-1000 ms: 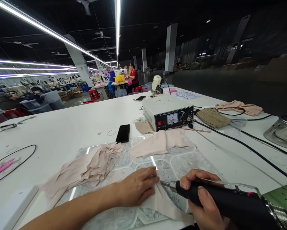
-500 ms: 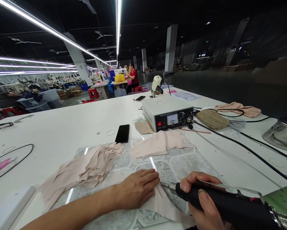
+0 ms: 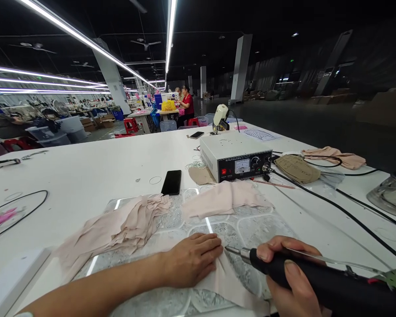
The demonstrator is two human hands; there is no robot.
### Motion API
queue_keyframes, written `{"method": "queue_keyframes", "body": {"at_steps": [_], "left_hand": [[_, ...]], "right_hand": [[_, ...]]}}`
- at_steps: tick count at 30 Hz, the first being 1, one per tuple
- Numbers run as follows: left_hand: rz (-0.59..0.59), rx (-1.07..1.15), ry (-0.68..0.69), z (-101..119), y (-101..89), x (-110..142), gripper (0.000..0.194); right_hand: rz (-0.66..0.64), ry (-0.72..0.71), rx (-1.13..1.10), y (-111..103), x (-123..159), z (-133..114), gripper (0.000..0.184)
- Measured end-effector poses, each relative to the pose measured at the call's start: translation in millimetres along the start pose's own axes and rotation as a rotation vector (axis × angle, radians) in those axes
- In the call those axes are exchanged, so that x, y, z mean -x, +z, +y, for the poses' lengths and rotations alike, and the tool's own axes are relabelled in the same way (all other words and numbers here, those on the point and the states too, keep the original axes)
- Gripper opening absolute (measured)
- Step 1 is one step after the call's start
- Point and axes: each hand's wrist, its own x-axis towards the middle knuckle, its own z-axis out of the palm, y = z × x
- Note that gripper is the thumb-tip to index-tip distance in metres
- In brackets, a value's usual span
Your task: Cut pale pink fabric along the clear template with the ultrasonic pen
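My left hand (image 3: 193,259) lies flat, palm down, on a pale pink fabric piece (image 3: 232,286), fingers stretched toward the right. Gripped in my right hand (image 3: 295,275) is a black handpiece (image 3: 330,281) with a slim metal tip. That tip points left, just beside my left fingertips at the fabric's upper edge; whether it touches the cloth I cannot tell. Under the fabric is a glossy grey patterned sheet (image 3: 264,229). A fanned stack of pale pink pieces (image 3: 128,224) lies to the left, and more pink pieces (image 3: 226,198) lie beyond my hands.
A control box with a meter (image 3: 244,165) stands behind the sheet, its black cable (image 3: 330,198) running right. A phone (image 3: 171,182) lies left of it. Olive pads (image 3: 297,168) and a glass jar (image 3: 391,193) are at the right. A white box (image 3: 17,277) sits near left.
The view has shifted slightly. The handpiece's tip has moved a little away from me along my left fingertips. My left hand stays pressed on the fabric.
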Motion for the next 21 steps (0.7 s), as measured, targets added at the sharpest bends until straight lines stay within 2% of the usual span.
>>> {"method": "queue_keyframes", "body": {"at_steps": [10, 21], "left_hand": [[0.047, 0.027, -0.018, 2.5, 4.6, 0.8, 0.04], [0.068, -0.009, -0.003, 4.0, 4.3, -1.2, 0.038]], "right_hand": [[0.025, -0.053, 0.022, 6.4, -10.2, 13.5, 0.009], [0.011, -0.037, 0.011, 11.1, -14.2, 15.7, 0.009]]}}
